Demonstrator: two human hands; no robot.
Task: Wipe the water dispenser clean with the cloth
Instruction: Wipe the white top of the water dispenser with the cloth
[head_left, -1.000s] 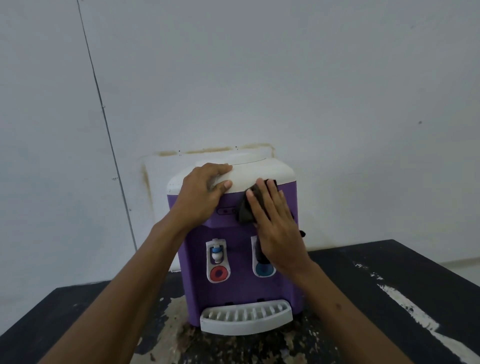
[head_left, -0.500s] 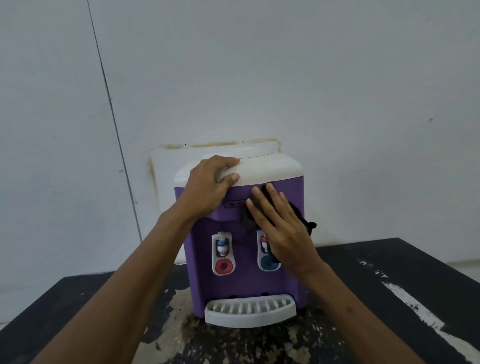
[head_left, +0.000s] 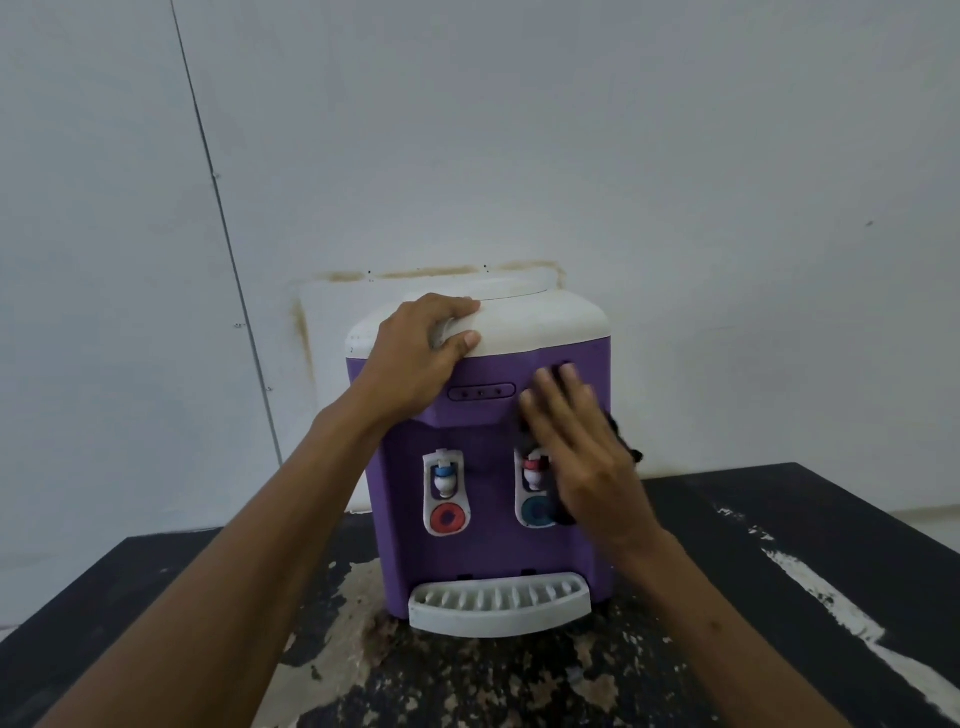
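- Your water dispenser (head_left: 488, 545) looks like smooth plastic: a purple body with a soft sheen under a matt white top.
- Its drip tray (head_left: 498, 603) is pale ribbed plastic, dull in finish.
- The cloth (head_left: 621, 431) under your right hand (head_left: 582, 457) is dark, soft fabric.
- Your tabletop (head_left: 779, 597) is black-painted, worn rough, with flaked patches showing pale beneath.
- The wall (head_left: 571, 130) is matt white, stained brown behind the dispenser.

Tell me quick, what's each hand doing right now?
Left hand: curled over the water dispenser's white top, gripping it.
Right hand: open and flat, fingers spread, pressing the dark cloth against the purple front.
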